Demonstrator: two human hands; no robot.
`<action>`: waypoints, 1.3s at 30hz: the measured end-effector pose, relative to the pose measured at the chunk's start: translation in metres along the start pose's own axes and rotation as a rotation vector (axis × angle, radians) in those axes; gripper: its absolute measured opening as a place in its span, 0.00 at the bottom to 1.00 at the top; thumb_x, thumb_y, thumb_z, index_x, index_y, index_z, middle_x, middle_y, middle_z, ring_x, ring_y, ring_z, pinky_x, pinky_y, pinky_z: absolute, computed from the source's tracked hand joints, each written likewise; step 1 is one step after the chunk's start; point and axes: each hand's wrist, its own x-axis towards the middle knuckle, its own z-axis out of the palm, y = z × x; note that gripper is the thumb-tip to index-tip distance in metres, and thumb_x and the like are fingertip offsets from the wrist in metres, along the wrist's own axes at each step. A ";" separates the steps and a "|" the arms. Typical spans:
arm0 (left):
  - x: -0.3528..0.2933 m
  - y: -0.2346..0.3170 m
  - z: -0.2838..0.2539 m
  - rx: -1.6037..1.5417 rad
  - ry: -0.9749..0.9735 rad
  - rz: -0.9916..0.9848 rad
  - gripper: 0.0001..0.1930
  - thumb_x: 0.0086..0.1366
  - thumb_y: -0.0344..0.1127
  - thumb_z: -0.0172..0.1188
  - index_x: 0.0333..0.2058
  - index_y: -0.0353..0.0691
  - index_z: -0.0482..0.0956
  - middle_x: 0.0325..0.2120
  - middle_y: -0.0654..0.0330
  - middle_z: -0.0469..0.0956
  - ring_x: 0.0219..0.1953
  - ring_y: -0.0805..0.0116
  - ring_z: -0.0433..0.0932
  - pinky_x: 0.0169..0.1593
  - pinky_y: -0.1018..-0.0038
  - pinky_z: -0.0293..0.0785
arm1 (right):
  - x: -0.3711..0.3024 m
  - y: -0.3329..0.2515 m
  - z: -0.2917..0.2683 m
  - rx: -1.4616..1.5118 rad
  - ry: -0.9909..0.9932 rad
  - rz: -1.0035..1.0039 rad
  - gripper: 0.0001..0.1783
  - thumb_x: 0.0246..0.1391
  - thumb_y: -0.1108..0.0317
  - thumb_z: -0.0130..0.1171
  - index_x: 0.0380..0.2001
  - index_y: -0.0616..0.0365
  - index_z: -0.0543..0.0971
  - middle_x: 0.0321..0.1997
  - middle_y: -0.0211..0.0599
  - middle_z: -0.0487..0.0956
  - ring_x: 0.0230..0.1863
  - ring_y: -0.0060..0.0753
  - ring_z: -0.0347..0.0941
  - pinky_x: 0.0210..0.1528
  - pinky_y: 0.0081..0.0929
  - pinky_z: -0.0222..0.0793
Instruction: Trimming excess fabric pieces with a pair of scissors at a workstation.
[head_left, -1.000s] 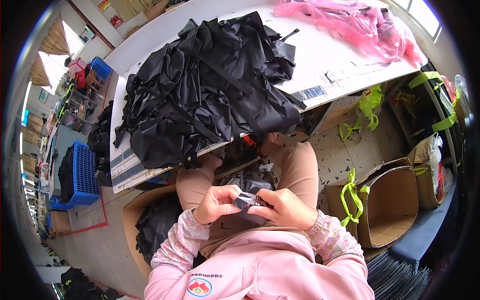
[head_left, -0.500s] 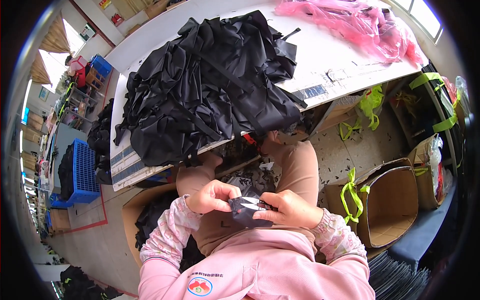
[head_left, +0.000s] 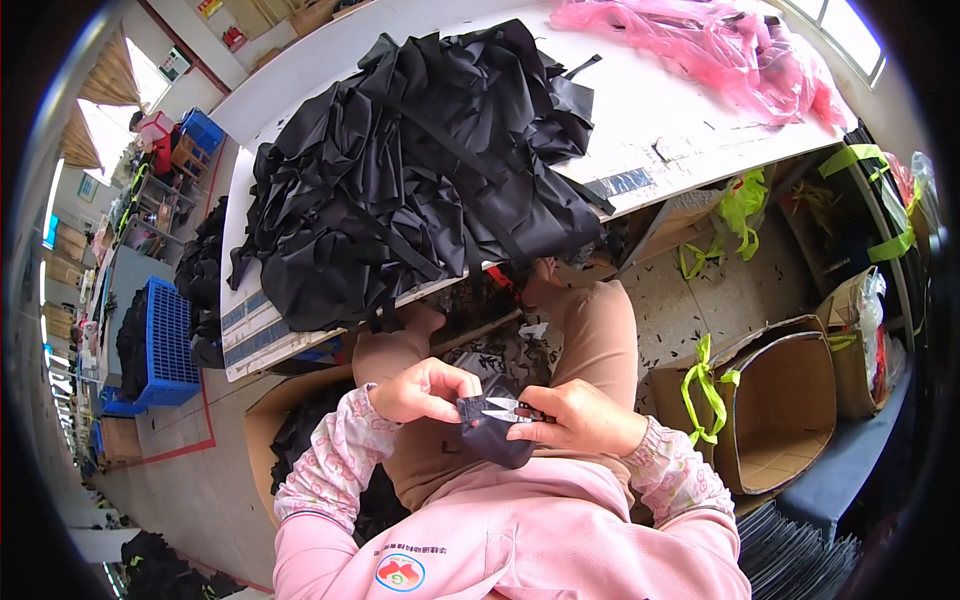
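Over my lap, my left hand (head_left: 425, 392) pinches the upper left corner of a small black fabric piece (head_left: 497, 446). The fabric hangs down between my hands, and its edge is dark and textured. From the right, my right hand (head_left: 582, 416) is closed round a pair of thread snips (head_left: 508, 410). Their silvery blades point left, slightly apart, against the top of the fabric. Whether a thread lies between the blades is too small to tell. Ahead of my knees, a big heap of black fabric pieces (head_left: 430, 190) with straps covers much of the white table (head_left: 640, 130).
Pink plastic sheeting (head_left: 700, 55) lies at the table's far right. Open cardboard boxes (head_left: 785, 410) with a lime-green tie (head_left: 708, 395) stand to my right. Another box (head_left: 262, 440) with black fabric is beside my left leg. A blue crate (head_left: 170, 340) stands farther left. Dark scraps litter the floor.
The black fabric piece now hangs lower and a little to the right. My left hand has shifted slightly, while the snips stay at the fabric's upper edge.
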 end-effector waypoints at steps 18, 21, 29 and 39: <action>0.009 -0.002 0.000 0.049 -0.205 -0.175 0.06 0.56 0.27 0.61 0.31 0.30 0.76 0.30 0.64 0.73 0.36 0.75 0.71 0.42 0.77 0.68 | 0.012 0.000 0.001 -0.121 -0.095 -0.193 0.21 0.54 0.52 0.61 0.30 0.62 0.74 0.16 0.45 0.72 0.19 0.52 0.71 0.23 0.40 0.66; 0.008 0.001 0.003 0.050 -0.201 -0.207 0.07 0.57 0.29 0.62 0.29 0.31 0.75 0.31 0.62 0.73 0.36 0.73 0.71 0.42 0.76 0.67 | 0.012 -0.001 -0.001 -0.134 -0.133 -0.156 0.21 0.56 0.50 0.58 0.29 0.62 0.75 0.17 0.48 0.74 0.22 0.53 0.73 0.25 0.43 0.68; 0.012 -0.001 0.006 0.059 -0.238 -0.231 0.08 0.59 0.30 0.63 0.29 0.32 0.74 0.32 0.61 0.72 0.36 0.71 0.70 0.43 0.74 0.66 | 0.012 -0.002 0.000 -0.063 -0.139 -0.183 0.21 0.57 0.51 0.57 0.29 0.62 0.74 0.17 0.48 0.73 0.22 0.54 0.72 0.25 0.43 0.66; 0.004 -0.014 0.014 0.032 0.144 0.041 0.05 0.59 0.23 0.59 0.35 0.31 0.77 0.34 0.63 0.75 0.39 0.74 0.73 0.47 0.77 0.68 | -0.002 0.007 -0.001 -0.035 -0.055 0.007 0.22 0.56 0.51 0.59 0.27 0.62 0.72 0.18 0.51 0.74 0.22 0.55 0.73 0.26 0.43 0.66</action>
